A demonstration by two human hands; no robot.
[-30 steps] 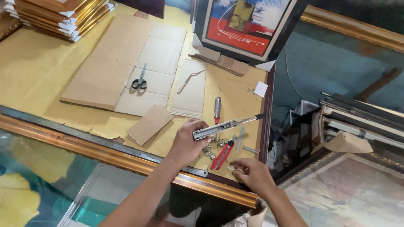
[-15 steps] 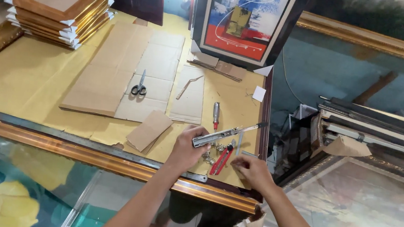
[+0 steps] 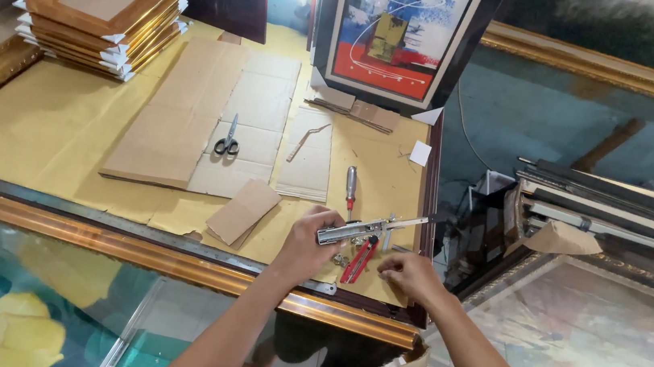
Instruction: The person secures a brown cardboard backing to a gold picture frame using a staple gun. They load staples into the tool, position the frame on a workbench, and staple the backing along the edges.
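two hands at a metal tool

both work near the table's front edge. left hand (image 3: pixel 306 246) clenches a silver staple gun (image 3: pixel 361 229); right hand (image 3: pixel 408 275) curls shut beside red-handled pliers (image 3: pixel 358 260), its contents hidden. farther off lie a screwdriver (image 3: pixel 351 189), scissors (image 3: pixel 227 137).

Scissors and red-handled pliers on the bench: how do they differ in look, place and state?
The scissors have black handles and lie apart on the cardboard sheets, touched by no hand. The red-handled pliers lie near the bench's front edge, between the left hand, which holds a silver staple gun just above them, and the right hand. Both lie flat, pointing roughly away from the person.
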